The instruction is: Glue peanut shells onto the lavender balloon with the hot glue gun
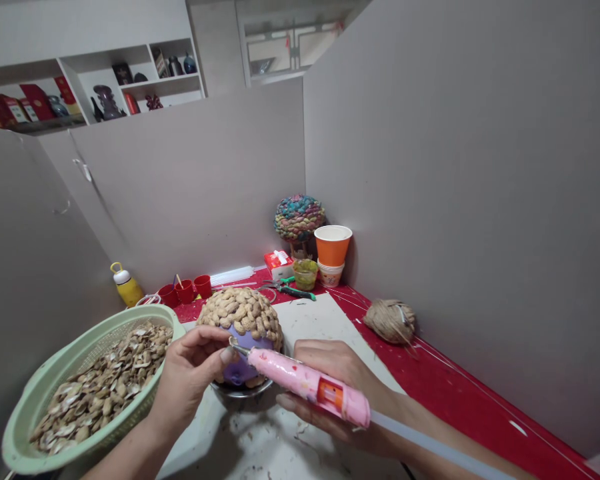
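Your left hand (193, 365) pinches a small piece of shell (233, 341) between thumb and fingertips, right at the metal tip of the pink glue gun (300, 379). Your right hand (343, 370) is closed around the glue gun from its far side, the nozzle pointing toward your left fingertips; a long translucent glue stick (425, 441) runs out of its back end, over your forearm.

Just behind your fingers, the purple ball (255, 341) sits in a shallow metal bowl (245, 391) on the pale board (315, 319). Peanut shells (237, 308) cover its top and far side, while a smooth purple patch faces you.

To your left, a green basket (16, 417) holds a heap of loose shells (103, 393). Beyond the board, on the red cloth (450, 390), you have a yellow bottle (130, 292), three red cups (185, 292), a bundle of clear sticks (233, 275), a red-and-white tissue pack (279, 265), pliers (299, 293) and a green-tinted tub (305, 275). An orange-and-white cup (333, 248) rests on top of the paper cups beside the tub, with a multicoloured shell-covered dome (300, 219) behind. Brown twine (390, 320) lies on the cloth to your right.
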Demonstrator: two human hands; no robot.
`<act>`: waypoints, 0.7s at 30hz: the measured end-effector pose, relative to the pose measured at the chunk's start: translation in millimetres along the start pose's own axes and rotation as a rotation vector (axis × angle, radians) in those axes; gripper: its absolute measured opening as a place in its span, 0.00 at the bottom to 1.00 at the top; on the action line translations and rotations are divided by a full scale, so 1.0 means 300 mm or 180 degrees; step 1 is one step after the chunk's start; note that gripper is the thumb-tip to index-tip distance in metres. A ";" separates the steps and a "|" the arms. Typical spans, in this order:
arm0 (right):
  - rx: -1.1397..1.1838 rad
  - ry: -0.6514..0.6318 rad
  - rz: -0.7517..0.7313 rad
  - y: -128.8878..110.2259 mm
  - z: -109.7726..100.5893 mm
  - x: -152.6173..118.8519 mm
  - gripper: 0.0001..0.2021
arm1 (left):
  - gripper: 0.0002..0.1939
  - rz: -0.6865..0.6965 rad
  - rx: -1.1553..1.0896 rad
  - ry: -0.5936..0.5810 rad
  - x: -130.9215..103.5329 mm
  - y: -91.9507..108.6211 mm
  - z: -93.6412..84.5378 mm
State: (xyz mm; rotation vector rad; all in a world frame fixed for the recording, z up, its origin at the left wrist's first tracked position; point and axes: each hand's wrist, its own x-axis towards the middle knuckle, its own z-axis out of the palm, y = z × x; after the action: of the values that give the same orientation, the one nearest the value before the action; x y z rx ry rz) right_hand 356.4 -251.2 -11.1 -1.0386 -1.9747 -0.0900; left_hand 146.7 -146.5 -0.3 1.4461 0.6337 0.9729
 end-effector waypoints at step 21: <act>-0.0074 -0.0037 -0.0013 0.000 0.004 0.002 0.15 | 0.11 0.0143 -0.0214 0.0277 0.003 0.022 0.018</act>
State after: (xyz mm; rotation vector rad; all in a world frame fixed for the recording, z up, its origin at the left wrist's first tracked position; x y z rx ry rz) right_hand 355.4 -250.3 -11.5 -1.0521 -1.9906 -0.1096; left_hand 150.6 -149.5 6.6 1.3696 0.6284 1.0873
